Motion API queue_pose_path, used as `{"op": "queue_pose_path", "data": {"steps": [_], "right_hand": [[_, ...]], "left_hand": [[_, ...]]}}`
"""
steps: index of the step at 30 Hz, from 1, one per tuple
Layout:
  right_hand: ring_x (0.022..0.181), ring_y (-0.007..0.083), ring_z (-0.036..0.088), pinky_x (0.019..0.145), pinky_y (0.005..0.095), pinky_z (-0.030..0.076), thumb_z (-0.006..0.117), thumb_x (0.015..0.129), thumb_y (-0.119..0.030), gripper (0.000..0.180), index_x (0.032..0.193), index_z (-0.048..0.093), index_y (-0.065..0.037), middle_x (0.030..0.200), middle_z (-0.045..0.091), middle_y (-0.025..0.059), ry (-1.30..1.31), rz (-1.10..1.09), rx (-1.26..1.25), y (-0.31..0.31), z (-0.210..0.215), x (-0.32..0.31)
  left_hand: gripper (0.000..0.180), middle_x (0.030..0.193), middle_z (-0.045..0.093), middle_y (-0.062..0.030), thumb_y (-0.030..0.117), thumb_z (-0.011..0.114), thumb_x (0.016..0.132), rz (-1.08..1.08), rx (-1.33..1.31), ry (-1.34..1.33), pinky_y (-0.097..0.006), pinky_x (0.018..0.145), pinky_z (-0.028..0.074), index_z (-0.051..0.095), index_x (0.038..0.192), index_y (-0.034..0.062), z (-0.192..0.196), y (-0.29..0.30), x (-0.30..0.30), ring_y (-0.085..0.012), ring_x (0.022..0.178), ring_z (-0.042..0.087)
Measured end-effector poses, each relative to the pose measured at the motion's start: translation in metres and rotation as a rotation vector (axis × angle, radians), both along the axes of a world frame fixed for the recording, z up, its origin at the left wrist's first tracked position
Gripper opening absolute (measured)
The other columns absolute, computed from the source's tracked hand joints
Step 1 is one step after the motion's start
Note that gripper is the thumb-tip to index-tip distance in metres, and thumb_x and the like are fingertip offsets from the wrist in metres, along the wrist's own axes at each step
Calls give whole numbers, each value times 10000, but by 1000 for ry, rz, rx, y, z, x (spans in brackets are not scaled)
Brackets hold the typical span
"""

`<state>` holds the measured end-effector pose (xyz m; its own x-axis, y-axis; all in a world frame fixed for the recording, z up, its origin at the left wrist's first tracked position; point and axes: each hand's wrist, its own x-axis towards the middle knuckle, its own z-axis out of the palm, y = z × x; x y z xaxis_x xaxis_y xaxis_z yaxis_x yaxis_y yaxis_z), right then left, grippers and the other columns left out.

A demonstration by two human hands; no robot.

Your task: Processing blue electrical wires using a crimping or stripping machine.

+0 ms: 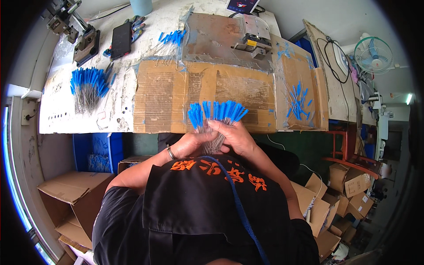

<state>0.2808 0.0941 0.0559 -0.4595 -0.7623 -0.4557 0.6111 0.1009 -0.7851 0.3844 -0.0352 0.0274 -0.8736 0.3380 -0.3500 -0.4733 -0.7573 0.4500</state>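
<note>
Both hands, left hand (189,143) and right hand (238,138), clench one fanned bundle of blue-tipped wire brushes (216,112); the open cardboard box (70,194) beside the person shows nothing inside.

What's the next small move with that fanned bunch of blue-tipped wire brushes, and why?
Probably square the bunch up: draw the splayed tips together before setting it down. Both the left hand and the right hand grip the wire stems of the bunch of brushes, whose blue tips fan out unevenly over the edge of the cardboard-covered table. The pile of brushes at the left lies more gathered.
</note>
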Motion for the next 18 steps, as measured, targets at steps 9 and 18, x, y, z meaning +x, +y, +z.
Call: {"op": "queue_pose_path", "data": {"steps": [9,18], "right_hand": [[788,118,621,669,259,510,631,890,-179,208,1012,618,-10,920,648,60,98,-27,39,4,-3,-2],[628,86,582,483,210,407,587,909,-225,245,991,639,-1,813,653,38,65,-31,102,5,4,-2]], "left_hand": [[460,1126,597,-99,403,465,958,73,-17,57,-342,838,505,462,1280,74,5,2,1,-216,994,617],[420,1166,585,-79,354,441,978,149,-208,46,-312,758,517,466,1298,84,5,5,2,-201,955,622]]}}
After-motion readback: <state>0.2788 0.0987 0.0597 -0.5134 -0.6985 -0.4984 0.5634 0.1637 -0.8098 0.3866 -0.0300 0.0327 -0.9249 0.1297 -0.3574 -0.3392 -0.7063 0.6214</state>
